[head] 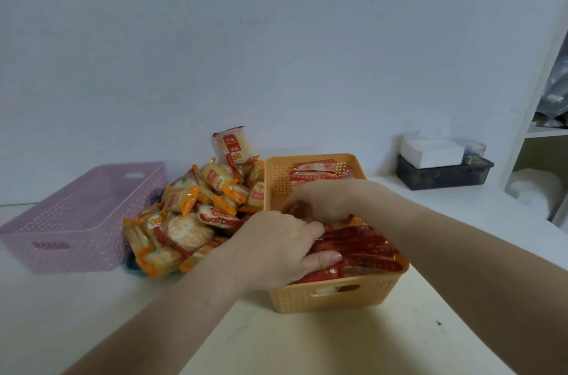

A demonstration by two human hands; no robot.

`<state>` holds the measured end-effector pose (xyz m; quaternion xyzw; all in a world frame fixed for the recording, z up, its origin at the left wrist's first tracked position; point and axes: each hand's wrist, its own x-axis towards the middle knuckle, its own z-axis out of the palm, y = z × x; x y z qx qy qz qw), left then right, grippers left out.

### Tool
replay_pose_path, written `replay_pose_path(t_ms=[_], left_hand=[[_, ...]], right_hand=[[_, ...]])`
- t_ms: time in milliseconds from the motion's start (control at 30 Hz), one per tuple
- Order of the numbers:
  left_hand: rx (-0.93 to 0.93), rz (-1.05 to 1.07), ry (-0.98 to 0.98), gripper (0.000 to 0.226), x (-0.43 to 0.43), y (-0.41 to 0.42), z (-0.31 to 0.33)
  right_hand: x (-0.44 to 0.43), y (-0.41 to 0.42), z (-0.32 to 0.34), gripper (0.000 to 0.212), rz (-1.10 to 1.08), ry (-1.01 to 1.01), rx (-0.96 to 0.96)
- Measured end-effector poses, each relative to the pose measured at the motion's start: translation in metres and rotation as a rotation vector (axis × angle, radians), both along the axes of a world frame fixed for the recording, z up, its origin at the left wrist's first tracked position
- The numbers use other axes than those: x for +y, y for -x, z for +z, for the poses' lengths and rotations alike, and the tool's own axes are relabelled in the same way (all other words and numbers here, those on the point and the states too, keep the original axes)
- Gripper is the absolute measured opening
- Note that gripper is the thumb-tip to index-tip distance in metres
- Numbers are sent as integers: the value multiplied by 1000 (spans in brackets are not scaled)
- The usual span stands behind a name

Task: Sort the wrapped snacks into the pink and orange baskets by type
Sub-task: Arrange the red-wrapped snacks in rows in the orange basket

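Note:
The orange basket (333,298) stands at centre right, holding several red-wrapped snacks (365,247). My left hand (278,247) reaches over its left rim and presses on red packets at the near end, thumb on top. Further in, my right hand (322,201) hovers blurred over the basket's middle, fingers curled; what it holds is hidden. Between the baskets lies a heap of wrapped snacks (190,215), orange-edged and red-edged mixed. At the left the pink basket (76,221) looks empty.
A dark box (442,173) with white tissue paper sits at the back right against the wall. A white shelf unit (541,141) stands at the far right. The white table (276,341) extends toward me.

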<state>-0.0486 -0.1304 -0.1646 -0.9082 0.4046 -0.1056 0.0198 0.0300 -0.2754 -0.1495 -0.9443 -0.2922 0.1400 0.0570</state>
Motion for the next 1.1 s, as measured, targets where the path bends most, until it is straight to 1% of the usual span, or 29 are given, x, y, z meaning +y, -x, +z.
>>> replay_pose_path(t_ms=[67,200,267,333,400,433,467,500,533,567,633,667,700,733,800,833,900,967,1000,1033,1100], left_hand=[[-20,-2,-6,56,0,1,0],[-29,23,-9,56,0,1,0],[-33,37,0,56,0,2,-1],[-32,57,17,55,0,2,-1],[3,86,34,59,2,1,-2],[10,94,25,64,2,0,-2],[5,93,11,69,3,0,-2],[8,86,19,72,4,-1,-2],[17,77,71,72,4,-1,-3],[18,75,172,67,7,-2,-3],[-36,86,413,46,8,-4,-2],[-71,114,473,37,9,-4,0],[-81,141,473,35,9,-5,1],[-59,164,424,39,9,-6,3],[26,202,234,51,8,-8,6],[52,216,151,52,7,-8,7],[57,236,58,43,4,-11,7],[58,234,12,38,1,-14,8],[59,232,-5,39,1,-16,8],[52,227,-11,41,2,-17,7],[36,232,7,43,4,-18,4]], right_hand=[[4,-1,0,48,8,53,-20],[9,-1,3,35,29,115,-62],[7,1,6,26,10,113,-148],[1,6,15,20,-53,-7,-266],[-12,17,25,23,-157,-272,-305],[-19,22,27,25,-196,-401,-267],[-24,26,27,24,-222,-485,-198],[-26,30,24,21,-226,-485,-158],[-28,33,19,18,-214,-432,-168],[-27,35,13,18,-198,-376,-201],[-27,40,3,18,-174,-356,-246],[-27,42,2,18,-160,-374,-252],[-26,44,-1,21,-149,-392,-248],[-26,46,-2,25,-137,-401,-245],[-26,50,-2,27,-123,-431,-239],[-27,51,-1,26,-137,-447,-235],[-33,52,1,19,-222,-484,-258],[-41,51,3,14,-316,-494,-366],[-44,50,4,16,-337,-436,-432],[-45,50,5,24,-339,-346,-475],[-42,47,2,34,-311,-158,-471]])
